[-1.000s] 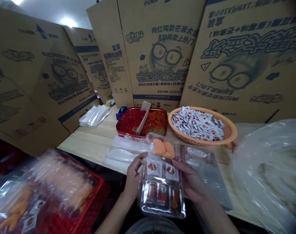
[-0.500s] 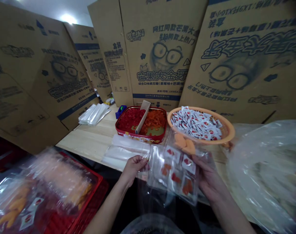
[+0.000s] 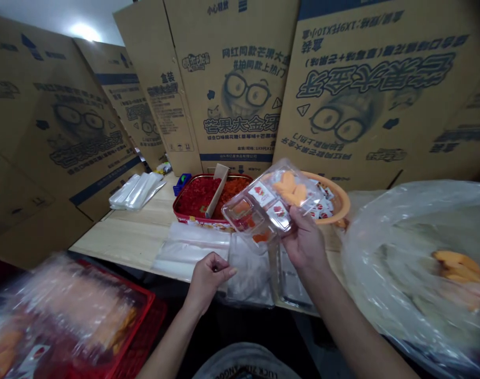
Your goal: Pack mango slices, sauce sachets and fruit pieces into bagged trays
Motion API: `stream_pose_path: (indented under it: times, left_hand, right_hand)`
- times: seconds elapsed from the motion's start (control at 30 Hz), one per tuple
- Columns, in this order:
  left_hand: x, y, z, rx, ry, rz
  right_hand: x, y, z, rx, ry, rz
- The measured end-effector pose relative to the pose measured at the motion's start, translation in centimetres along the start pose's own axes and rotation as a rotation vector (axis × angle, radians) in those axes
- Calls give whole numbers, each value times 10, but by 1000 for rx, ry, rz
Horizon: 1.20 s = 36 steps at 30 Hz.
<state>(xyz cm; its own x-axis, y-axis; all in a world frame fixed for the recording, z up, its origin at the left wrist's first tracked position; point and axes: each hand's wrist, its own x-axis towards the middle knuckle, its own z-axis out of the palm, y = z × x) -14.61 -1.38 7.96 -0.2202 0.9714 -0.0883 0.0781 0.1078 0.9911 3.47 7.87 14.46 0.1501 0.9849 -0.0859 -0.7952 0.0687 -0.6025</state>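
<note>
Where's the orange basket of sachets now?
Head view: the orange basket sits right of the red tin, partly behind the clear tray in the right hand.

Counted in view: 2 hands, the left hand (image 3: 208, 281) and right hand (image 3: 305, 245); 1 plastic tray (image 3: 259, 202); 1 red tin (image 3: 186, 217); 1 orange basket (image 3: 340, 202); 1 red crate (image 3: 145, 310); 1 clear bag (image 3: 421, 263); at least 4 cardboard boxes (image 3: 232, 79).

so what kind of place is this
Probably a small snack or sweets packing workshop. Flattened printed cartons lean behind the table, a red tin holds red and orange pieces, a basket holds sachets, and the right hand holds a clear plastic tray.
</note>
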Motion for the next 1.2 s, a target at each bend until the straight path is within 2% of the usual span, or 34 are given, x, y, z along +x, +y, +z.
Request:
stream_pose_path:
  times: [0.27,0.57,0.7,0.87,0.97,1.2]
  left_hand:
    - [-6,1,-5,-3,-48,-25]
    - [-8,-1,0,-74,-23,-60]
    - [-9,-1,1,-159,-2,-106]
    - [-10,1,-2,-278,52,-187]
    - [-10,1,-2,-285,58,-192]
    - [-10,7,-6,-289,67,-154]
  right_hand:
    - [3,0,-20,23,80,-156]
    - [-4,12,-22,47,23,-206]
    - [-11,20,-23,38,-44,-169]
    - [-12,20,-29,14,-117,-54]
    - [-9,20,-32,-22,-156,14]
    - [-6,16,-35,-177,-235,44]
